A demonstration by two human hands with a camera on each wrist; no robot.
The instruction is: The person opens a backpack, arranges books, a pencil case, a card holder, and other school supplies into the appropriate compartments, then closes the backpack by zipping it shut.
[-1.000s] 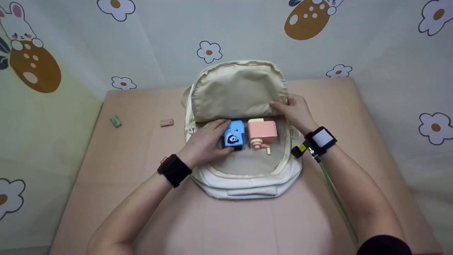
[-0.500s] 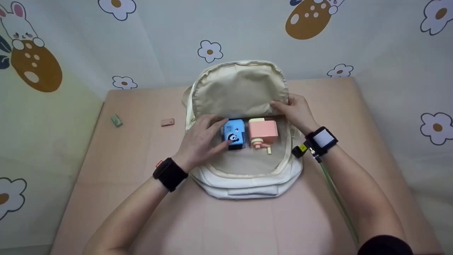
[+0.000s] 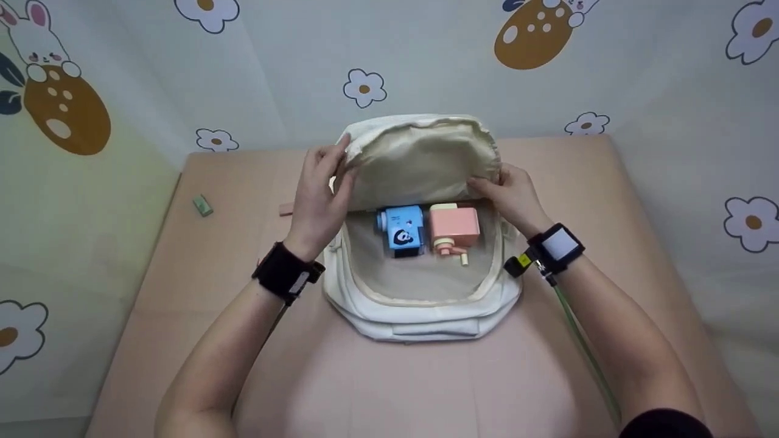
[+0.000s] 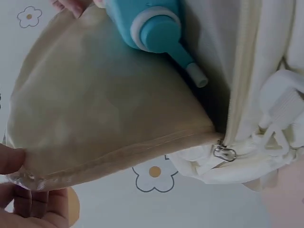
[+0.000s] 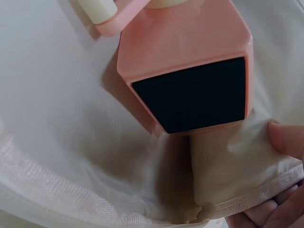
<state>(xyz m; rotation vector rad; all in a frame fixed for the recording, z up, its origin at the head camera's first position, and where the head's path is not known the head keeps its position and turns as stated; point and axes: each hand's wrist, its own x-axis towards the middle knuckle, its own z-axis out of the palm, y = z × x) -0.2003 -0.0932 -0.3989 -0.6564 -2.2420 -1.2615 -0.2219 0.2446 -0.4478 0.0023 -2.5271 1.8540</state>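
Observation:
A cream backpack (image 3: 420, 328) lies unzipped, its flap (image 3: 426, 161) raised toward the wall. My left hand (image 3: 319, 194) pinches the flap's left edge, thumb (image 4: 10, 159) on the lining and fingers behind. At the right edge, my right hand (image 3: 513, 198) grips the same flap between thumb (image 5: 287, 137) and fingers. Inside sit two crank pencil sharpeners side by side. The blue sharpener (image 3: 404, 228) has a panda print, and its crank (image 4: 178, 52) shows in the left wrist view. The pink sharpener (image 3: 454, 224) points its crank toward me; its dark base (image 5: 194, 97) shows in the right wrist view.
A small green eraser (image 3: 202, 205) lies on the pink tabletop (image 3: 237, 176) at the far left. A pink eraser (image 3: 286, 210) is partly hidden behind my left hand. Flower-patterned cloth walls (image 3: 292, 55) stand behind and beside the table.
My left hand has left the blue sharpener, moved up and left, and taken the flap's left edge. The flap's top now bends forward. My right hand keeps its grip.

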